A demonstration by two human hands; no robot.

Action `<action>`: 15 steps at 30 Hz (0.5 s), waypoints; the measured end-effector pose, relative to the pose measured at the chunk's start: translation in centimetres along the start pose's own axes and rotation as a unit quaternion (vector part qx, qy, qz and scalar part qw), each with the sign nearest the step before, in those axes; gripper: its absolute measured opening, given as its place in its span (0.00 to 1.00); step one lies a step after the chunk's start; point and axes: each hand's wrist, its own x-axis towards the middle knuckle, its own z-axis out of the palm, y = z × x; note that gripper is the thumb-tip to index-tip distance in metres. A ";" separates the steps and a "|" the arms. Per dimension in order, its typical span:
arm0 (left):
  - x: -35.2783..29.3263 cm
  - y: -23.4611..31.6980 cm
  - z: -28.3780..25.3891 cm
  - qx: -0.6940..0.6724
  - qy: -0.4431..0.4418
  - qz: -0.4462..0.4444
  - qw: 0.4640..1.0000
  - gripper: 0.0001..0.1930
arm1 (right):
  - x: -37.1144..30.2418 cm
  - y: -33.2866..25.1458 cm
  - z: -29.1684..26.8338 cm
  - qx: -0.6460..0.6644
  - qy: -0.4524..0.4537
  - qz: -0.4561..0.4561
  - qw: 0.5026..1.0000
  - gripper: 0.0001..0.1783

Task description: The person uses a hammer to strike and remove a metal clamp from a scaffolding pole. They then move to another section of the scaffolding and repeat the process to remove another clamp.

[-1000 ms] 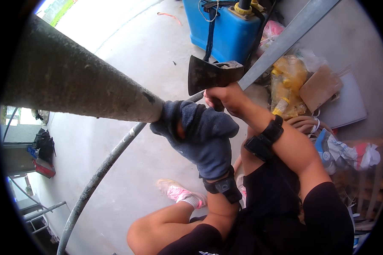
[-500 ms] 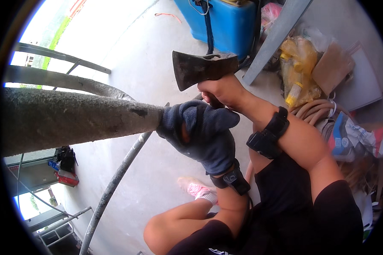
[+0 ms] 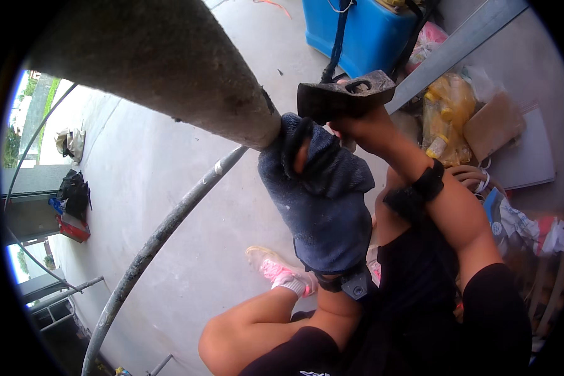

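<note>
My left hand [image 3: 323, 200], in a dark blue-grey glove with bare skin showing through a gap, is closed round the near-hand end of a thick, rough grey pole [image 3: 200, 81]. The pole looms large toward the upper left. Just beyond the glove, my bare right hand [image 3: 360, 128] grips an axe [image 3: 341, 99] close under its dark, worn metal head. The head lies roughly level, its blade edge toward the left and the eye hole facing up. Most of the axe handle is hidden behind my hands.
A thin curved grey pipe [image 3: 150, 244] runs beneath the pole. At the back stands a blue container [image 3: 363, 37], with a slanted metal bar [image 3: 464, 53] beside it. Yellow bottles in a bag [image 3: 445, 119], cardboard [image 3: 495, 125] and a coiled hose [image 3: 473, 178] lie right. My legs are folded below.
The pole has swung up and now slants down to the glove. Both hands and the axe have shifted right in view; the axe head has tilted, showing more of its eye.
</note>
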 end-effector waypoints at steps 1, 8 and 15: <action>-0.1 0.1 0.1 0.001 -0.005 0.000 1.000 0.14 | -0.1 0.0 -0.1 -0.026 0.006 -0.010 1.000 0.27; -1.5 0.6 -0.1 0.059 -0.033 0.018 0.998 0.11 | -0.6 -0.3 -0.1 0.003 0.005 0.014 1.000 0.19; -3.7 1.4 0.0 0.160 -0.068 0.018 0.985 0.08 | -0.4 -0.6 0.0 0.031 0.038 -0.010 0.999 0.03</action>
